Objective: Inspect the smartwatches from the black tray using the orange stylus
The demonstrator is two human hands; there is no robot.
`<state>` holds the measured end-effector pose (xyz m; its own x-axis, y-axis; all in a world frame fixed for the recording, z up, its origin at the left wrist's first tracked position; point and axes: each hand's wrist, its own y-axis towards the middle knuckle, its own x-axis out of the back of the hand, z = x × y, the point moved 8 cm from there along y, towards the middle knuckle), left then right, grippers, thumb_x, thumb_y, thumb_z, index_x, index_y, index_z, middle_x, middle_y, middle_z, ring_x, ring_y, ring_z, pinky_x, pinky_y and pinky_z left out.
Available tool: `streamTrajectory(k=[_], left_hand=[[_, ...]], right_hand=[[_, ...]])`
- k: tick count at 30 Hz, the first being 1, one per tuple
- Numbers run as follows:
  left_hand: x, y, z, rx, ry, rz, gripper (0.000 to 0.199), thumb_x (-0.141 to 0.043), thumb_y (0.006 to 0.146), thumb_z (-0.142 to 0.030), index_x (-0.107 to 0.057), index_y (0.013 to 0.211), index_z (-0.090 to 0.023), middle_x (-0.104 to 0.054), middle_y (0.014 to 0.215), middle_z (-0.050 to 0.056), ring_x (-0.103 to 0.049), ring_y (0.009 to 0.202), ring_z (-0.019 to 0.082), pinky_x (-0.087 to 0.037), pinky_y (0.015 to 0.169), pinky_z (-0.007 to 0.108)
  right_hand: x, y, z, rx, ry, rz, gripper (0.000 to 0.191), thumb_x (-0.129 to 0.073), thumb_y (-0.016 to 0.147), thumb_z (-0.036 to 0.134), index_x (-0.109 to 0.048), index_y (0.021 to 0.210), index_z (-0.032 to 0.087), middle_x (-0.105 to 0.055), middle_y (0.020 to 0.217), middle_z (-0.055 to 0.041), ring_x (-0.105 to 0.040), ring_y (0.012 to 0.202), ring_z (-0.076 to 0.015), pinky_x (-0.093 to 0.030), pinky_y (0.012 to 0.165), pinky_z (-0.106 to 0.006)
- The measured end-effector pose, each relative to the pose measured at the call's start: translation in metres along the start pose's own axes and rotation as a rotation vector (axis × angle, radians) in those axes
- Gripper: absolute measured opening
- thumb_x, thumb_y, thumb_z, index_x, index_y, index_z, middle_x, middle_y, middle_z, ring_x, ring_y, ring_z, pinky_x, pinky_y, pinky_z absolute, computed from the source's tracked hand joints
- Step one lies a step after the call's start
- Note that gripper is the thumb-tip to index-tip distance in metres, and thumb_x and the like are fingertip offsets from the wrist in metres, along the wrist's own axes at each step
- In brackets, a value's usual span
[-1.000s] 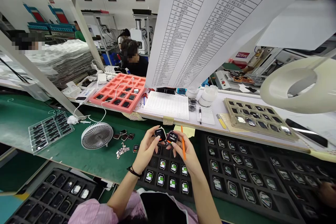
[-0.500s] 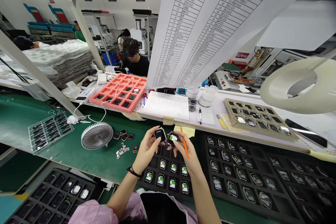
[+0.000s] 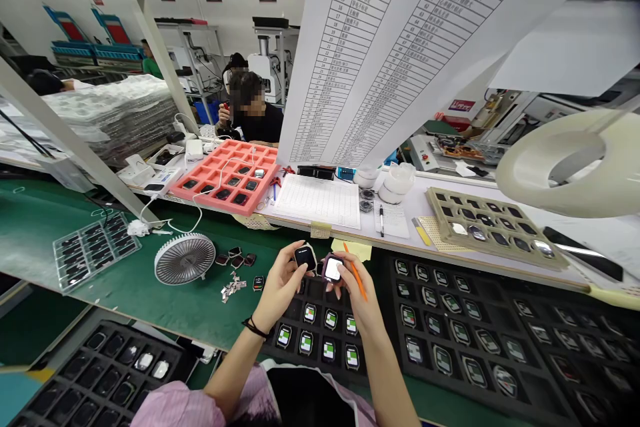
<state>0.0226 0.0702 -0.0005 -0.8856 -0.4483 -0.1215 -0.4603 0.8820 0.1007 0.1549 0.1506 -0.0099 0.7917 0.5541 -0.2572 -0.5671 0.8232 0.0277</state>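
Note:
My left hand (image 3: 280, 283) is closed on a light-framed watch (image 3: 304, 257), whose screen is mostly black. Beside it, my right hand (image 3: 356, 287) grips a dark purple watch (image 3: 333, 269) with a bright white screen, the thumb on its edge. An orange stick (image 3: 355, 272) lies across the fingers of that same hand. Both watches are side by side above a black foam tray (image 3: 317, 368), where several watches show green and white screens. A second black tray of watches (image 3: 443, 377) is to the right.
A round white fan (image 3: 185, 259) stands left of my hands, near loose watches and small pieces (image 3: 233, 287). Behind lies a shelf with a pink tray (image 3: 270, 159), papers (image 3: 319, 201) and a beige tray (image 3: 495, 250). A person (image 3: 265, 121) sits beyond.
The watch in my right hand has moved slightly right, away from the other one, and its screen has turned from green and white to white. The person beyond has raised a hand.

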Motion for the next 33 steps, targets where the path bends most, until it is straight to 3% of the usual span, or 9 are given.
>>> streamTrajectory(k=[5, 14, 23, 29, 33], left_hand=[[-0.003, 0.000, 0.000, 0.016, -0.042, 0.051, 0.048, -0.056, 0.089, -0.033, -0.041, 0.134, -0.026, -0.054, 0.118, 0.011, -0.063, 0.090, 0.018, -0.045, 0.051, 0.018], [0.001, 0.001, 0.002, 0.004, -0.027, 0.008, 0.045, -0.057, 0.088, -0.034, -0.045, 0.130, -0.025, -0.055, 0.118, 0.009, -0.063, 0.085, 0.015, -0.047, 0.054, 0.019], [0.005, 0.001, -0.003, 0.020, 0.022, -0.066, 0.040, -0.055, 0.088, -0.042, -0.052, 0.122, -0.021, -0.060, 0.106, 0.007, -0.056, 0.062, 0.008, -0.042, 0.047, 0.019], [0.009, 0.001, -0.005, 0.062, 0.086, -0.087, 0.035, -0.051, 0.088, -0.047, -0.062, 0.105, -0.018, -0.063, 0.091, 0.005, -0.049, 0.049, 0.006, -0.037, 0.042, 0.019], [0.005, 0.002, 0.000, 0.050, 0.064, -0.039, 0.040, -0.054, 0.088, -0.043, -0.055, 0.121, -0.020, -0.061, 0.106, 0.009, -0.057, 0.062, 0.010, -0.043, 0.046, 0.020]], right_hand=[[0.003, 0.000, -0.002, 0.000, 0.000, -0.024, 0.024, -0.060, 0.087, 0.039, -0.062, 0.105, 0.024, -0.062, 0.098, -0.0046, -0.061, 0.059, -0.0128, -0.041, 0.046, -0.025], [0.003, 0.001, -0.002, -0.005, 0.001, -0.023, 0.024, -0.060, 0.086, 0.039, -0.062, 0.105, 0.024, -0.063, 0.100, -0.0044, -0.060, 0.058, -0.0118, -0.042, 0.047, -0.025], [-0.001, 0.000, -0.001, -0.015, -0.006, -0.002, 0.024, -0.058, 0.087, 0.040, -0.061, 0.105, 0.024, -0.064, 0.101, -0.0055, -0.060, 0.058, -0.0128, -0.041, 0.047, -0.026], [-0.001, 0.000, -0.003, -0.026, -0.060, 0.001, 0.023, -0.055, 0.090, 0.042, -0.062, 0.102, 0.024, -0.063, 0.079, -0.0019, -0.058, 0.052, -0.0132, -0.040, 0.045, -0.026], [-0.001, 0.002, -0.008, -0.027, -0.048, 0.027, 0.024, -0.058, 0.087, 0.040, -0.061, 0.106, 0.024, -0.064, 0.096, -0.0050, -0.062, 0.058, -0.0139, -0.042, 0.044, -0.025]])
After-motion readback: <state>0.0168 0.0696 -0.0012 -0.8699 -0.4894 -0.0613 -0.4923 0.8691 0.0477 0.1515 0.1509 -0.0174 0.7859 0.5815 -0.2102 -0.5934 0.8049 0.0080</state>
